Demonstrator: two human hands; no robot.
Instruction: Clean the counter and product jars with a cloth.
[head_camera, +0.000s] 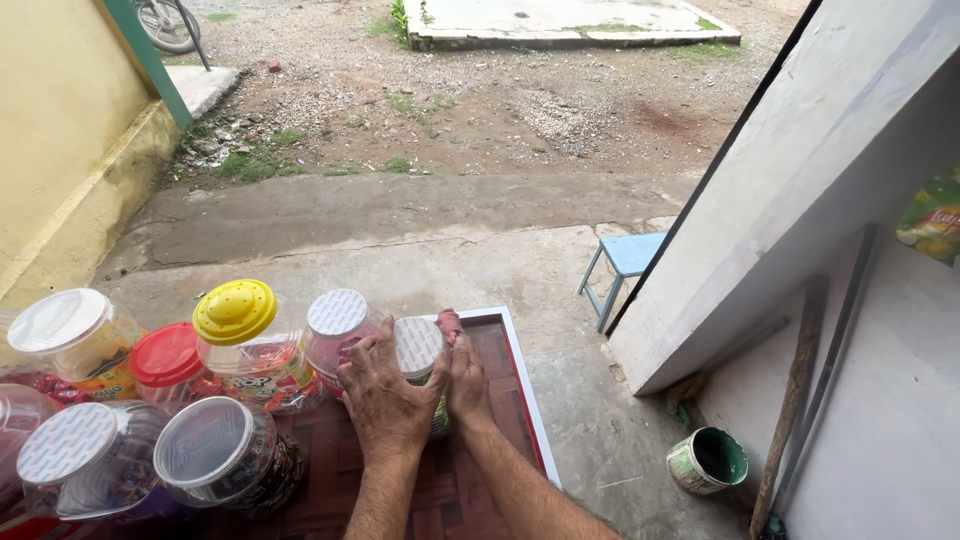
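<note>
Both hands are gripping a white-lidded plastic jar (419, 352) standing on a brown-topped table (510, 372). The left hand (385, 395) is wrapping it from nine o'clock; the right hand (463, 377), at three o'clock, is pressing a red cloth (449, 322) against it. More jars, including a yellow-lidded jar (240, 325), are crowding at nine o'clock.

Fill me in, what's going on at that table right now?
A person grips a clear jar with a white lid between both hands: the left hand wraps its near side, and the right hand presses a pink cloth against its far side. It stands on the red-topped table, beside more lidded plastic jars.
</note>
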